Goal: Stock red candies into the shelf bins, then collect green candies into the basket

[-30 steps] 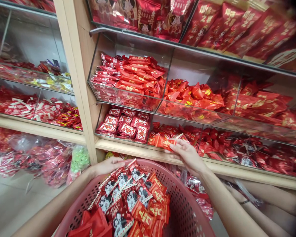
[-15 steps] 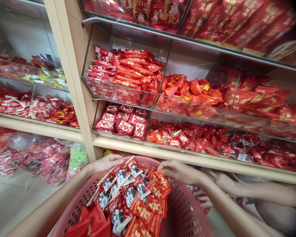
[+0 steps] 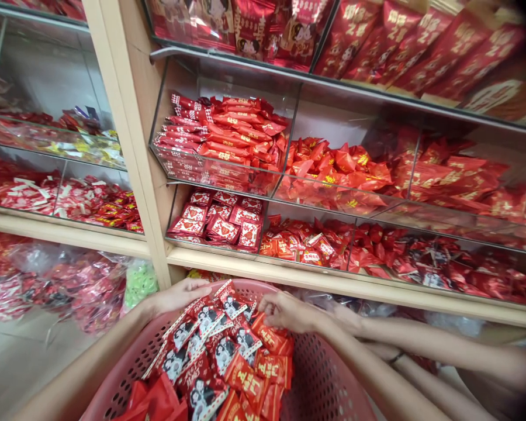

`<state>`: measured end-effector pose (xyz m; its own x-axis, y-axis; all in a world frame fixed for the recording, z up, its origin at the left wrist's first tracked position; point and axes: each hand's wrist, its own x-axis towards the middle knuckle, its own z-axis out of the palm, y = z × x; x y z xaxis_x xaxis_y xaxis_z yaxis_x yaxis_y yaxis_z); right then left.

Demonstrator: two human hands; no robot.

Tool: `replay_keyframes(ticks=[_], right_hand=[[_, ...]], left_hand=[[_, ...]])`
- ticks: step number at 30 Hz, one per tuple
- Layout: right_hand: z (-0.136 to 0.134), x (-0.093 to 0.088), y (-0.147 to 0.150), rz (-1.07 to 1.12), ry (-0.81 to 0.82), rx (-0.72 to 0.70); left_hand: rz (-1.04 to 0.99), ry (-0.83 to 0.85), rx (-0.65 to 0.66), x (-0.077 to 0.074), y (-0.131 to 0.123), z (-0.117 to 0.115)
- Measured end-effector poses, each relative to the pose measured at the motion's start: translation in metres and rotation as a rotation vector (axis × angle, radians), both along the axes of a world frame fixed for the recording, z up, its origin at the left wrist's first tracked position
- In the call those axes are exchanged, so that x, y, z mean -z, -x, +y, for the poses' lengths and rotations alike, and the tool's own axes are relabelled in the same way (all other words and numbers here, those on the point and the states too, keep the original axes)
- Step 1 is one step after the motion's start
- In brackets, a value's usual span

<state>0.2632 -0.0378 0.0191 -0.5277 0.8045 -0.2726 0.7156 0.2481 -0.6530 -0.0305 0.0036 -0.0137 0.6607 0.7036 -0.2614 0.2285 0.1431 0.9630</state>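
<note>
A pink perforated plastic basket (image 3: 322, 374) stands before me, holding rows of wrapped candy packets. Dark red packets with a cartoon couple (image 3: 225, 351) fill the middle. To their right lie orange-red packets with gold lettering (image 3: 245, 377), and plain red packets (image 3: 153, 397) sit at the near left. My left hand (image 3: 175, 297) rests at the basket's far left rim, fingers stretched towards the couple packets. My right hand (image 3: 284, 310) is over the far right of the packets, its fingers curled in at their edge. Whatever is between those fingers is hidden.
Shelves with clear-walled compartments (image 3: 219, 169) of red candy rise behind the basket, above a wooden ledge (image 3: 333, 280). Clear bags of sweets (image 3: 92, 286) stand on the floor at left. Another person's arms (image 3: 447, 345) reach in from the right, under the ledge.
My right hand has moved left along the packets, away from the outer orange-red one. My left hand has shifted slightly left. The other person's arms have moved further in, beside my right forearm.
</note>
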Motion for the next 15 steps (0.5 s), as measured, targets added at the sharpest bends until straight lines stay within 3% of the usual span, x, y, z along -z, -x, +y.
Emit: replay_keyframes(ticks=[4, 7, 10, 12, 15], right_hand=[[-0.026, -0.011, -0.009, 0.101, -0.204, 0.116], [-0.056, -0.012, -0.025, 0.195, -0.365, 0.321], [-0.088, 0.012, -0.041, 0.305, -0.482, 0.573], [-0.104, 0.035, -0.052, 0.470, -0.385, 0.680], [-0.117, 0.062, -0.081, 0.547, -0.326, 0.693]], left_hand=[[-0.038, 0.033, -0.036, -0.003, 0.012, -0.006], [-0.042, 0.057, -0.086, -0.005, 0.021, -0.012], [-0.050, 0.086, -0.124, -0.008, 0.029, -0.019], [-0.067, 0.117, -0.145, -0.011, 0.033, -0.024], [-0.102, 0.204, -0.148, -0.018, 0.036, -0.029]])
